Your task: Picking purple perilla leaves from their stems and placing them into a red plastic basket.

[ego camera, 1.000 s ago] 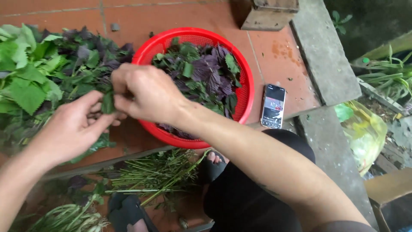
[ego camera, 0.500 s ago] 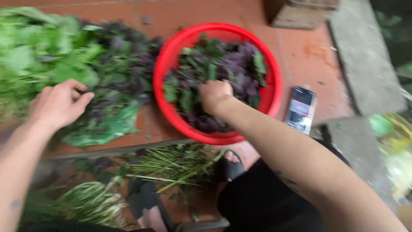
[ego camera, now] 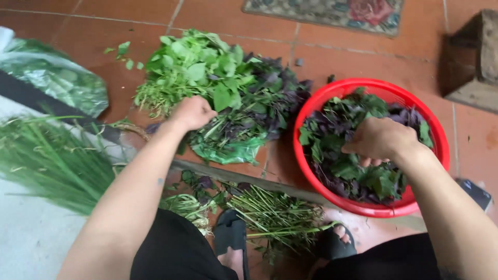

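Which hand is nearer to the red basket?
The right hand: it is inside the red basket, fingers down on the picked leaves. The left hand rests apart on the herb pile on the floor.

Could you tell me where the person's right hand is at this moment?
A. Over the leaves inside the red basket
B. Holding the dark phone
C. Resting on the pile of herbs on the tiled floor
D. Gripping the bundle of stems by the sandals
A: the right hand is down among the green and purple leaves inside the red basket, while the left hand is on the pile of herbs on the tiled floor.
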